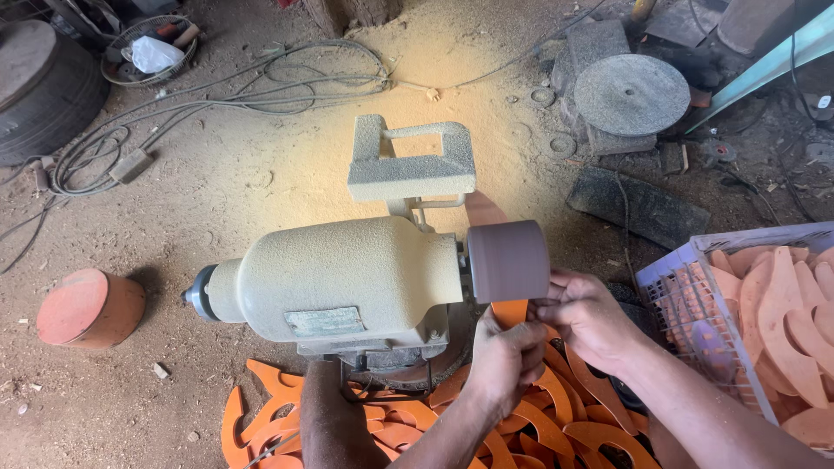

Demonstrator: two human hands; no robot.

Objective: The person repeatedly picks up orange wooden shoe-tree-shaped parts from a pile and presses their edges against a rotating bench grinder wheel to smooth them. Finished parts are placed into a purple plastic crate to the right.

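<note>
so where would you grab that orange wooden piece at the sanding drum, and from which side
Grip the orange piece by its lower part, from below and both sides, as the left hand and right hand do. Its upper end sits against the sanding drum, so only the lower part is free, away from the abrasive.

Sawdust-strewn dirt floor [261, 182], sanding motor [347, 278], orange cutouts [539, 430], crate [686, 304], cables [217, 95]

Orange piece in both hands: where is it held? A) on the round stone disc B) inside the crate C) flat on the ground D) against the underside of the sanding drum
D: the left hand and right hand press the orange piece up under the sanding drum.
</note>
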